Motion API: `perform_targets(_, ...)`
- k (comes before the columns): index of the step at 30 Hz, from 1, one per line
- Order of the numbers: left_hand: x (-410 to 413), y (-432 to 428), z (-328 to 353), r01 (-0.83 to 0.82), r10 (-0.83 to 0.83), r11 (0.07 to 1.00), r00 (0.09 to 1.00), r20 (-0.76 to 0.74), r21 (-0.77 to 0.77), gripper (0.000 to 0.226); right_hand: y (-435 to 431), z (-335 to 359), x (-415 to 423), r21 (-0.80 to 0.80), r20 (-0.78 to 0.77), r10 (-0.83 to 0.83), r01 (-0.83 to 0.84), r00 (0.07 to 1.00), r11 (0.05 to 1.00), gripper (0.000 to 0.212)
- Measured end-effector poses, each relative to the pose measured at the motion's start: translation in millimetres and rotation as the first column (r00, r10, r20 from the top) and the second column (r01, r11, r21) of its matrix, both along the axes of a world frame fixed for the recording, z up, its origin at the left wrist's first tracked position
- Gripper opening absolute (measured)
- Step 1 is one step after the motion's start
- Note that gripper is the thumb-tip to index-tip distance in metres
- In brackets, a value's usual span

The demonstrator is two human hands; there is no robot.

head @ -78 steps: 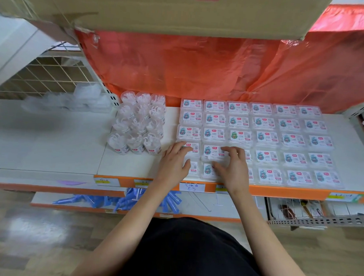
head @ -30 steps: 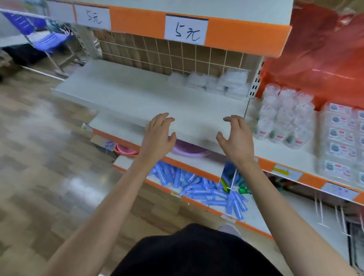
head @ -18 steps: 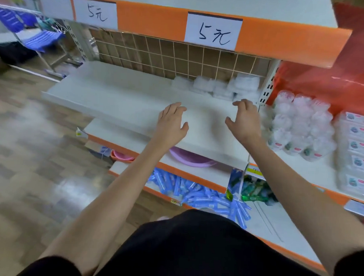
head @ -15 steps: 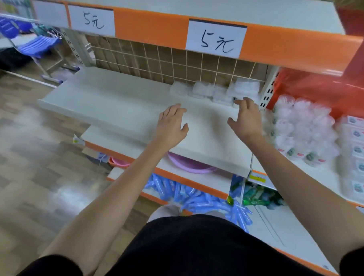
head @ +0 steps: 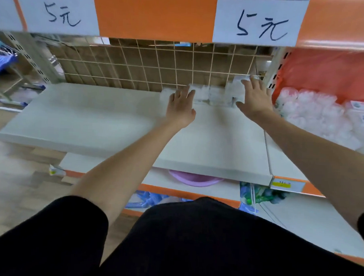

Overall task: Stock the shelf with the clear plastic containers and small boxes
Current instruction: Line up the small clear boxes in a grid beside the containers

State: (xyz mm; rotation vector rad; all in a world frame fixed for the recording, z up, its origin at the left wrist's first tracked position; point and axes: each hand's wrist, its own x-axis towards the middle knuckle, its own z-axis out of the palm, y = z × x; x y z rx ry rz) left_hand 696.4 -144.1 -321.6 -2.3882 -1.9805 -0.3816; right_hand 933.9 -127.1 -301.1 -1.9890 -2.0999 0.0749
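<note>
A row of clear plastic containers stands at the back of the white shelf, against the wire grid. My left hand reaches over the shelf with fingers straight, its tips at the left end of the row. My right hand is spread flat at the right end of the row, fingers over a taller stack. Neither hand grips anything. On the neighbouring shelf to the right stand round clear tubs and small labelled boxes.
An orange price rail with two handwritten paper signs hangs close above. A wire grid backs the shelf, and an upright post divides the bays. Below are a purple basin and blue packets.
I turned left from the bay of small boxes to this bay. Both hands have moved forward across the shelf from its front edge to the containers at the back.
</note>
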Motion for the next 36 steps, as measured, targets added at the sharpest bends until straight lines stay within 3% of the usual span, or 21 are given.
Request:
perform_targets(5, -5.7, 38.2, -11.8, 0.069, -0.068, 0.998, 0.997, 0.028, -0.012, 0.058, 17.3, -6.2, -4.3, -0.012, 0.064, -0.011, 0.012, 0.998, 1.0, 0.062)
perform_targets(10, -1.8, 60.4, -27.0, 0.149, -0.149, 0.988, 0.989, -0.006, -0.034, 0.061, 25.0, -10.8, -2.1, 0.123, -0.033, -0.054, 0.058, 0.998, 0.991, 0.046)
perform_targets(17, 5.9, 84.3, -34.2, 0.275, -0.271, 0.961, 0.958, 0.096, -0.027, 0.054, 29.3, -15.9, 0.4, 0.203, -0.097, -0.039, 0.059, 0.995, 0.977, 0.043)
perform_targets(24, -9.8, 71.8, -40.0, 0.366, -0.375, 0.927, 0.915, 0.147, 0.087, 0.048, 12.5, -20.9, -4.0, 0.341, -0.085, -0.005, 0.034, 0.996, 0.94, 0.038)
perform_targets(28, -29.6, 47.4, -45.0, 0.341, -0.341, 0.94, 0.931, 0.133, 0.022, 0.049, -20.2, -38.3, -22.6, 0.402, -0.074, 0.03, 0.003, 0.997, 0.916, 0.035)
perform_targets(36, -74.6, -12.9, -34.2, 0.328, -0.325, 0.94, 0.944, 0.052, -0.096, 0.048, -88.5, -64.4, -73.3, 0.279, -0.11, 0.047, -0.014, 0.993, 0.96, 0.031)
